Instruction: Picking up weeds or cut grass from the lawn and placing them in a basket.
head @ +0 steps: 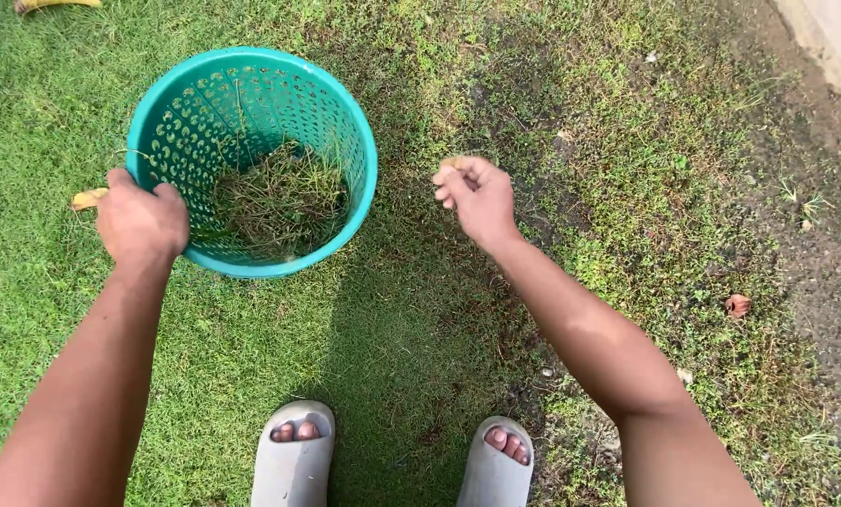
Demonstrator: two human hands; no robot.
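We're standing on the lawn (279, 338) looking straight down, and both our arms are out in front. Our left hand (141, 222) is clamped on the near-left rim of a teal perforated plastic basket (343, 122), fingers curled over the edge so it's a firm closed grip. The basket sits upright on the grass at the upper left of the view, and the bottom of it has a loose heap of pulled weeds and dry grass clippings (279, 199).

Our right hand (478, 195) is up over a patchy bit of turf just right of the basket, not touching it. The fingers are pinched shut around a small tan scrap (452, 163), looks like a dry leaf or bit of debris, but it's too small to say for sure.

Another yellowish dry leaf (89, 198) lies on the grass just beside our left hand, outside the basket. A reddish-brown leaf (738, 305) sits off to the right where the grass thins into bare dirt (815, 235). Down at the bottom edge you can see our toes in grey slide sandals (293, 455).
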